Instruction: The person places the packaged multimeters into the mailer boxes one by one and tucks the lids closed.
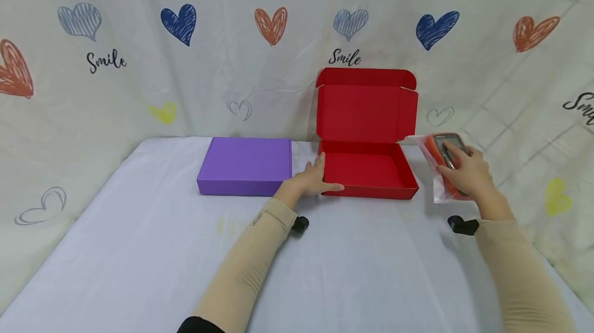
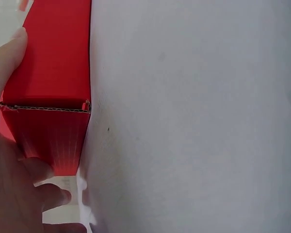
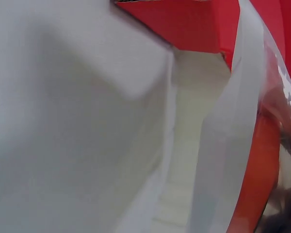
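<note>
An open red cardboard box [image 1: 366,168] stands toward the back of the table, its lid [image 1: 364,111] raised against the backdrop. At its left front corner is my left hand [image 1: 310,178], the thumb along the front wall and the fingers spread beside the left wall. The left wrist view shows this corner [image 2: 48,109] up close. To the right of the box, my right hand [image 1: 468,173] grips an orange device with a dark, screen-like face [image 1: 436,150] inside a clear plastic bag [image 1: 440,191]. In the right wrist view, the bag [image 3: 223,145] hides much of that hand.
A closed purple box [image 1: 246,165] lies left of the red one, with a narrow gap between them. White cloth [image 1: 352,271] covers the table. Behind it hangs a pale backdrop [image 1: 297,80] printed with hearts. Black wrist-worn pieces [image 1: 463,226] show near both wrists.
</note>
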Action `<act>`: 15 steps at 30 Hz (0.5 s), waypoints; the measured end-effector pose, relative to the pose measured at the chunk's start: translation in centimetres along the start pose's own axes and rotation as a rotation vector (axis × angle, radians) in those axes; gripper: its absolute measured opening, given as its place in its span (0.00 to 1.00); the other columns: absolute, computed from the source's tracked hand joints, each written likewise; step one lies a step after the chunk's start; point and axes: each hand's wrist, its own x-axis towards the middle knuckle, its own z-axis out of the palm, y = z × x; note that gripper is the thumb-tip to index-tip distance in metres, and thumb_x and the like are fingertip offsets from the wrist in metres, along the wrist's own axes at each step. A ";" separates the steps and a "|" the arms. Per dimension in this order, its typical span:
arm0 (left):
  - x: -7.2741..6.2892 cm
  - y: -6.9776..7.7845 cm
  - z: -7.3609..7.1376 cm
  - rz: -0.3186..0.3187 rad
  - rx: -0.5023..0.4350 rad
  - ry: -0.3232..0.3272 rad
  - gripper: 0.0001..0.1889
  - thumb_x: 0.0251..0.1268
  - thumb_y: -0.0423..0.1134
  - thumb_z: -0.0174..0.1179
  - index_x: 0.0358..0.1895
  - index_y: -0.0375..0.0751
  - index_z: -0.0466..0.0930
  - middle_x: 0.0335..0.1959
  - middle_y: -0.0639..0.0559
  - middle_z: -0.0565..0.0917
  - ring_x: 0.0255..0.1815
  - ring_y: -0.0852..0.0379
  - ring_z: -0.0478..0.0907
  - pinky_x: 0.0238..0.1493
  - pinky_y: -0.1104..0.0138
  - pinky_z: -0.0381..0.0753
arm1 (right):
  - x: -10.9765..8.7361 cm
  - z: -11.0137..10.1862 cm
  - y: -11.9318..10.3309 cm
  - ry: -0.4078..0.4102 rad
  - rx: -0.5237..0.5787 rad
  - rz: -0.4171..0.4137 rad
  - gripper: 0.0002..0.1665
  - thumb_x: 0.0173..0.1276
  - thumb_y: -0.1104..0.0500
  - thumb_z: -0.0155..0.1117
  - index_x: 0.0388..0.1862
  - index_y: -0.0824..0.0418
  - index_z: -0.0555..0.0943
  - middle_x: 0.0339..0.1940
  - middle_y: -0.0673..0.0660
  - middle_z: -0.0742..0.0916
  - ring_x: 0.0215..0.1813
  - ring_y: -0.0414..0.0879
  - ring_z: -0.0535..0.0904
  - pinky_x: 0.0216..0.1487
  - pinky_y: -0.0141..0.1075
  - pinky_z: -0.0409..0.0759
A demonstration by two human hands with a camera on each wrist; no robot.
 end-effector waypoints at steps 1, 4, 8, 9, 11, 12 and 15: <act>0.0 0.0 -0.1 -0.003 0.007 0.004 0.61 0.65 0.66 0.63 0.84 0.45 0.28 0.86 0.49 0.38 0.84 0.39 0.36 0.77 0.41 0.49 | 0.0 -0.1 -0.3 0.000 0.001 -0.015 0.48 0.78 0.46 0.57 0.85 0.57 0.46 0.73 0.86 0.48 0.63 0.85 0.52 0.55 0.77 0.68; -0.2 0.0 -0.3 -0.012 0.025 0.015 0.61 0.65 0.66 0.63 0.84 0.45 0.28 0.86 0.49 0.39 0.84 0.39 0.36 0.77 0.39 0.48 | 0.3 -0.4 -1.3 -0.007 0.000 -0.064 0.48 0.77 0.50 0.60 0.85 0.57 0.46 0.74 0.85 0.48 0.66 0.84 0.51 0.55 0.76 0.69; -0.4 0.0 -0.2 -0.025 0.065 0.022 0.61 0.66 0.67 0.62 0.84 0.44 0.29 0.86 0.49 0.39 0.84 0.39 0.37 0.77 0.38 0.47 | 0.3 -0.6 -2.6 -0.020 -0.008 -0.120 0.48 0.75 0.54 0.63 0.85 0.58 0.48 0.76 0.83 0.49 0.69 0.83 0.50 0.55 0.76 0.70; -0.4 0.0 -0.2 -0.028 0.082 0.024 0.61 0.65 0.68 0.61 0.84 0.44 0.29 0.86 0.49 0.40 0.84 0.39 0.37 0.77 0.38 0.47 | 0.3 -0.6 -2.9 -0.017 -0.013 -0.137 0.48 0.75 0.54 0.64 0.84 0.58 0.49 0.76 0.83 0.49 0.69 0.83 0.51 0.55 0.76 0.70; -0.3 0.0 0.0 -0.031 0.118 0.027 0.61 0.65 0.69 0.60 0.84 0.45 0.30 0.86 0.48 0.41 0.84 0.39 0.37 0.76 0.37 0.47 | 0.2 -0.7 -3.6 -0.011 -0.013 -0.170 0.48 0.74 0.56 0.65 0.84 0.59 0.51 0.76 0.82 0.50 0.69 0.82 0.51 0.53 0.75 0.71; -0.2 0.0 0.0 -0.033 0.133 0.029 0.61 0.65 0.70 0.60 0.84 0.45 0.30 0.86 0.49 0.41 0.84 0.40 0.37 0.76 0.37 0.46 | 0.1 -0.8 -3.9 -0.006 -0.009 -0.186 0.48 0.73 0.57 0.66 0.84 0.59 0.52 0.76 0.82 0.50 0.69 0.81 0.52 0.53 0.75 0.72; -0.1 0.0 0.1 -0.034 0.150 0.033 0.61 0.64 0.71 0.59 0.84 0.45 0.29 0.86 0.49 0.41 0.84 0.40 0.38 0.76 0.37 0.46 | 0.0 -1.0 -5.0 -0.003 -0.005 -0.224 0.48 0.73 0.57 0.67 0.84 0.59 0.53 0.77 0.81 0.51 0.69 0.80 0.52 0.53 0.74 0.72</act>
